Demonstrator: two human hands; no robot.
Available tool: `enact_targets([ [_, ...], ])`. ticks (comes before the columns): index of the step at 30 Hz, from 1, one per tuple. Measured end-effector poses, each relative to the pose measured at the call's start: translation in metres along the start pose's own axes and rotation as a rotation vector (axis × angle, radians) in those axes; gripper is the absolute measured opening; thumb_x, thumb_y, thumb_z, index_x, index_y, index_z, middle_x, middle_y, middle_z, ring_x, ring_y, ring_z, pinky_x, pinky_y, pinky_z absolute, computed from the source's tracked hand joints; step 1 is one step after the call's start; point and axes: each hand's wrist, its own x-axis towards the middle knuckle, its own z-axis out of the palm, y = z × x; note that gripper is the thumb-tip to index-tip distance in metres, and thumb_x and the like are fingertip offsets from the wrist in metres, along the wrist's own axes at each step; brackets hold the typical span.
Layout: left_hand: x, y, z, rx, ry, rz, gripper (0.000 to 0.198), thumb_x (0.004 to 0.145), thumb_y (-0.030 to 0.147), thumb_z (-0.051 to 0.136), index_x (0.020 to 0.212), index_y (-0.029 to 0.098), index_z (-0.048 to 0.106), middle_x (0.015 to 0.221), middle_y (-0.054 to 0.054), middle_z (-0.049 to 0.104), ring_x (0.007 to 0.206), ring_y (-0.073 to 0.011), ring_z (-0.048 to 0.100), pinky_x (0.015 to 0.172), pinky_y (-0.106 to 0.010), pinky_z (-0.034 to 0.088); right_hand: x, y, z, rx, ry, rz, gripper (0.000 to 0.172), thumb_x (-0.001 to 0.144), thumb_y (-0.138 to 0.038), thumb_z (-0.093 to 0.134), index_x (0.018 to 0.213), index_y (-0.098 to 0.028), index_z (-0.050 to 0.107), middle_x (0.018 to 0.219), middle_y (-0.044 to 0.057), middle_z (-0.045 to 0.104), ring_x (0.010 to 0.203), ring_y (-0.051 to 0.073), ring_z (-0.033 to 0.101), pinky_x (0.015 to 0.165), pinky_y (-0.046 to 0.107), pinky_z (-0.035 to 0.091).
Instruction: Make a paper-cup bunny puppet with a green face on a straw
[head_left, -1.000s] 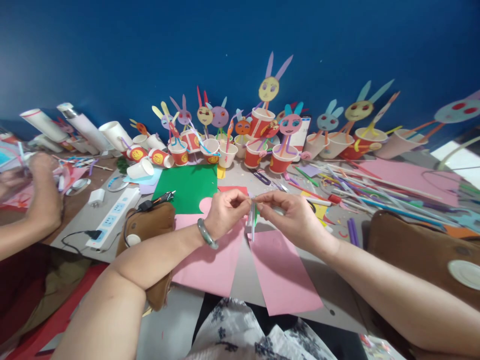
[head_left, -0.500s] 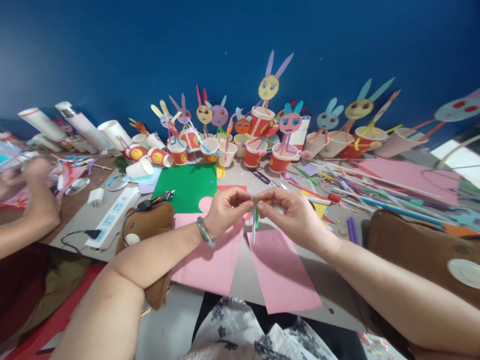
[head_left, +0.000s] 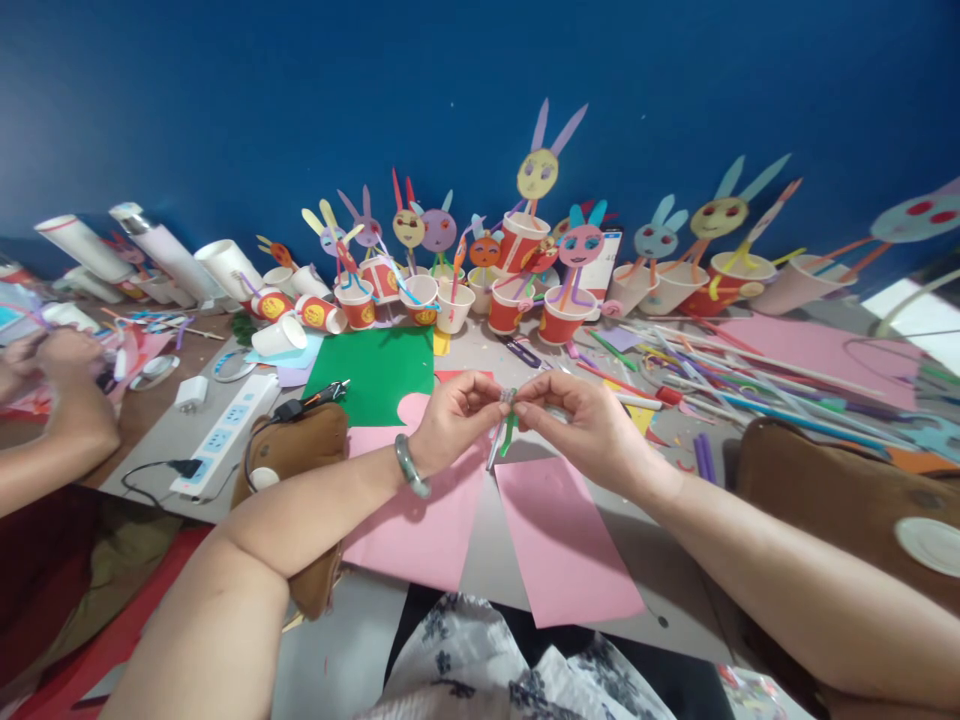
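At the centre of the frame, your left hand [head_left: 450,420] and right hand [head_left: 589,428] are meeting fingertip to fingertip. Both are pinching narrowly on a small straw bundle [head_left: 504,432], green and pale, held just above the gap between two pink paper sheets [head_left: 562,545]. A second ago the straws were hanging straight down. Now they are slanting toward the lower left and splaying apart, so the bundle seems to be turning or bending at the pinch. A green sheet [head_left: 375,370] is lying behind your left hand. Paper-cup rabbits [head_left: 562,305] are standing across the upper middle. Another person's hand [head_left: 67,352] is working at far left.
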Motion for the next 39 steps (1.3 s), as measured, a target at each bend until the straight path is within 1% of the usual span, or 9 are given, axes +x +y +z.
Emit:
enact_targets([
  [5,0.0,-0.002,0.001,-0.063,0.018,-0.037,0.043,0.066,0.041,0.089,0.084,0.015,0.059,0.074,0.0,0.07,0.065,-0.01,0.067,0.063,-0.021,0.053,0.0,0.0,0.0,-0.024,-0.013,0.013,0.01,0.082,-0.029,0.065,0.081,-0.019,0.065,0.074,0.003,0.073,0.07,0.018,0.069,0.068,0.031,0.052],
  [9,-0.001,-0.003,0.002,-0.078,0.048,-0.066,0.045,0.066,0.04,0.089,0.093,0.015,0.064,0.08,-0.003,0.072,0.071,-0.0122,0.069,0.067,-0.023,0.055,-0.001,0.001,-0.001,-0.051,-0.011,-0.009,0.01,0.083,-0.029,0.065,0.082,-0.02,0.064,0.075,0.002,0.073,0.07,0.018,0.069,0.068,0.031,0.052],
  [13,-0.002,-0.002,0.002,-0.058,0.061,-0.054,0.044,0.066,0.039,0.089,0.098,0.015,0.07,0.082,-0.004,0.073,0.074,-0.0136,0.069,0.069,-0.024,0.055,-0.003,0.001,-0.001,-0.121,0.006,-0.042,0.009,0.084,-0.029,0.065,0.084,-0.02,0.064,0.077,0.002,0.073,0.071,0.018,0.069,0.067,0.03,0.051],
  [17,0.0,-0.003,0.002,-0.076,0.073,-0.048,0.038,0.065,0.036,0.089,0.093,0.015,0.074,0.084,-0.004,0.074,0.074,-0.0137,0.069,0.071,-0.026,0.056,-0.004,0.003,0.0,-0.13,0.008,-0.084,0.01,0.086,-0.029,0.065,0.084,-0.021,0.061,0.077,0.002,0.073,0.071,0.018,0.069,0.066,0.03,0.051],
  [20,0.002,-0.004,0.003,-0.138,0.077,-0.097,0.036,0.061,0.033,0.091,0.087,0.015,0.074,0.081,-0.003,0.075,0.072,-0.0131,0.069,0.071,-0.026,0.056,-0.005,0.003,0.0,-0.112,-0.009,-0.078,0.011,0.087,-0.03,0.065,0.085,-0.021,0.06,0.077,0.002,0.073,0.072,0.018,0.07,0.067,0.03,0.052],
  [24,0.002,-0.003,0.003,-0.198,0.066,-0.154,0.035,0.06,0.031,0.092,0.086,0.015,0.075,0.079,-0.004,0.075,0.071,-0.0136,0.069,0.07,-0.026,0.055,-0.005,0.001,-0.001,-0.118,-0.01,-0.068,0.01,0.086,-0.029,0.065,0.085,-0.021,0.059,0.077,0.002,0.073,0.072,0.018,0.07,0.065,0.03,0.051],
  [32,0.0,0.002,0.006,-0.243,0.043,-0.127,0.029,0.062,0.031,0.091,0.08,0.015,0.074,0.076,-0.003,0.073,0.071,-0.014,0.068,0.075,-0.03,0.054,-0.005,-0.002,-0.004,-0.153,-0.005,-0.072,0.01,0.087,-0.03,0.064,0.086,-0.02,0.061,0.078,0.003,0.073,0.071,0.018,0.069,0.064,0.03,0.05],
  [39,-0.001,0.009,0.009,-0.291,0.04,-0.165,0.031,0.059,0.031,0.093,0.077,0.015,0.074,0.074,-0.002,0.073,0.07,-0.013,0.067,0.076,-0.029,0.054,-0.004,-0.004,-0.005,-0.162,0.01,-0.075,0.01,0.086,-0.029,0.064,0.084,-0.02,0.063,0.078,0.004,0.073,0.07,0.018,0.068,0.065,0.03,0.05],
])
